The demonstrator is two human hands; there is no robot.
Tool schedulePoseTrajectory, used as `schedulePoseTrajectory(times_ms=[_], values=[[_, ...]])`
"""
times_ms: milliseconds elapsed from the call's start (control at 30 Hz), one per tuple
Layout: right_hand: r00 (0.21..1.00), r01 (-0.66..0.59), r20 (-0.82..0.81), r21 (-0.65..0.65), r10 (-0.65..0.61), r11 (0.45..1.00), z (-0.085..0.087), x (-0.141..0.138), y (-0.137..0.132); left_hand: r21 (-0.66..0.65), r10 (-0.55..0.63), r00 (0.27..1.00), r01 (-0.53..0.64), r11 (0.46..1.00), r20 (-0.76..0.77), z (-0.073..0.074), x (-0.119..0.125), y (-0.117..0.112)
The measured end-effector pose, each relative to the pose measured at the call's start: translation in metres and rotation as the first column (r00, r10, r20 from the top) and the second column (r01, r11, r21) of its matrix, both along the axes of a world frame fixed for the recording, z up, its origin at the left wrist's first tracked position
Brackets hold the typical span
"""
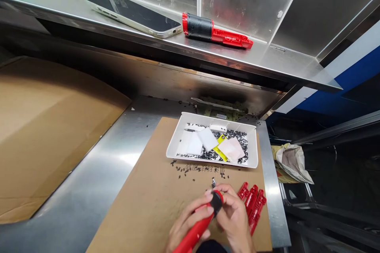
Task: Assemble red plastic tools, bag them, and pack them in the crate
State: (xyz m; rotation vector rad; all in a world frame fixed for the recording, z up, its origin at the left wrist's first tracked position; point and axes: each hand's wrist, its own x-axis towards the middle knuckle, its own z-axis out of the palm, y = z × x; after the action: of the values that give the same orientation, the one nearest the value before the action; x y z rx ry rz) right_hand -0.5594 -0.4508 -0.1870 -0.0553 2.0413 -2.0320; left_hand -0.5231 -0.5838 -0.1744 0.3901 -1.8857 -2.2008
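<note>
As seen from the room, a red plastic housing (pixel 194 235) with a black sleeve (pixel 217 202) is held just above a cardboard sheet (pixel 142 221), with both hands clamped on it. The left hand (pixel 187 221) wraps the red body; the right hand (pixel 234 217) grips the black end, and a small metal part (pixel 213 182) stands just above the fingers, its hold not determinable from here. Working low over the sheet, hands close together, is judged good practice: a slip lands on cardboard, and the black end remains in plain sight. Loose red moulded parts (pixel 251 205) lie beside the right hand. A white plastic tray (pixel 253 154) of small black pieces (pixel 233 136) sits beyond, and a similar red-and-black assembly (pixel 208 29) rests on the steel shelf (pixel 282 63).
</note>
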Motion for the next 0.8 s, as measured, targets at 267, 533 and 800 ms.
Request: schedulePoseTrajectory(times_ms=[267, 533, 800], values=[[0.999, -0.006, -0.049, 0.024, 0.008, 1.000, 0.007, 0.002, 0.007, 0.449, -0.052, 0.952, -0.093, 0.889, 0.300, -0.018, -0.013, -0.022], [0.954, 0.236, -0.251, 0.300, -0.162, 0.924, 0.009, 0.009, 0.007, 0.738, -0.131, 0.901, -0.247, 0.628, 0.413, -0.015, -0.017, -0.023], [0.950, 0.191, -0.289, 0.246, -0.116, 0.950, 0.008, 0.023, -0.026, 0.741, -0.200, 0.922, -0.122, 0.660, 0.330, -0.028, -0.006, -0.008]])
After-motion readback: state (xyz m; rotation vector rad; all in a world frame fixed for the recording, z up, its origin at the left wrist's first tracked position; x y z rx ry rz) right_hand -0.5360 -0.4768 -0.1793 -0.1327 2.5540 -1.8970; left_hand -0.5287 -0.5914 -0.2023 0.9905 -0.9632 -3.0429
